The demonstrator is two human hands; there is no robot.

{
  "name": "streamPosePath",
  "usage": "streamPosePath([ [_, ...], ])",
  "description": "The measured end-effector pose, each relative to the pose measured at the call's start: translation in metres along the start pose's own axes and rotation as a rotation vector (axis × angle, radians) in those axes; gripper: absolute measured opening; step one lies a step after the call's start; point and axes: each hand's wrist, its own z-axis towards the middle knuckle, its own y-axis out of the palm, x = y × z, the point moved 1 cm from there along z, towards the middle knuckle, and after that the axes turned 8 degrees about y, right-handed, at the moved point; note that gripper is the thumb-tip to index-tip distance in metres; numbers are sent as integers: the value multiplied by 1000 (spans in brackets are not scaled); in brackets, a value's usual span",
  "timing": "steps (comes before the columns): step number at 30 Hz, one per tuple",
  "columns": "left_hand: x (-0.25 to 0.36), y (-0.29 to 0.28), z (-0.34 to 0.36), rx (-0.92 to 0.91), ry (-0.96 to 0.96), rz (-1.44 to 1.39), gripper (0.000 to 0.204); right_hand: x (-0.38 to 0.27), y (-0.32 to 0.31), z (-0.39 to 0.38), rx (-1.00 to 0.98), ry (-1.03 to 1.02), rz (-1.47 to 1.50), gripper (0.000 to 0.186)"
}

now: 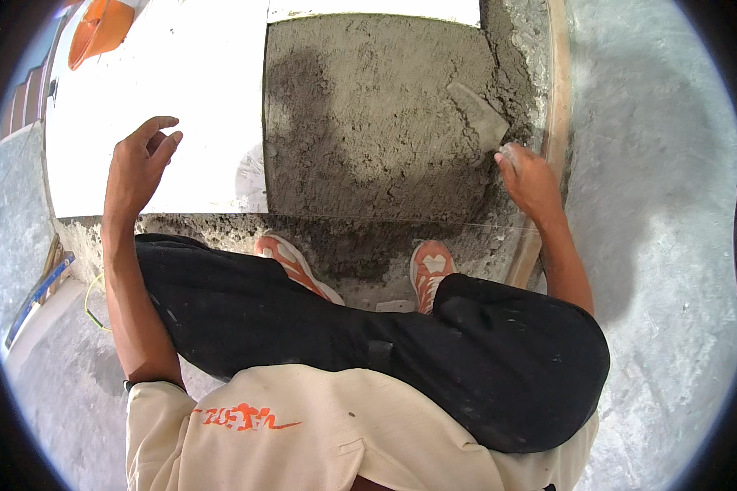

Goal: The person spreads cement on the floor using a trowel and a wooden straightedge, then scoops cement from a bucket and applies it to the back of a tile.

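Observation:
My right hand (528, 177) is closed round the handle of a pointed trowel (481, 116). Its blade lies against the right part of a grey mortar bed (385, 90), which is rough and crumbly at the edges. Above a large glossy white tile (201, 90) at the left hovers my left hand (143, 159), fingers loosely bent, thumb and forefinger a little apart, nothing between them. This tile borders the mortar's left side. Another white tile (377, 6) meets its far edge.
A thin string (434, 221) runs across the mortar's near edge, just beyond my shoes. Along the right side goes a brownish strip (559, 90), with grey concrete floor (655, 164) past it. An orange container (102, 31) is at the far left. A blue spirit level (39, 299) lies at the left.

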Motion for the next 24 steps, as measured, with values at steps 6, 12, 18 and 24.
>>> streamPosePath([
  [6,1,2,0,-7,-6,-18,33,-24,43,-68,-232,-115,27,31],
  [12,4,-2,-8,73,-7,-26,31,-42,72,-112,-305,-160,-39,24],
  [18,-2,-2,-5,84,37,-67,31,-18,-9,47,155,169,172,38],
  [24,-18,-4,-12,115,19,-46,31,-22,-13,85,95,-20,0,39],
])
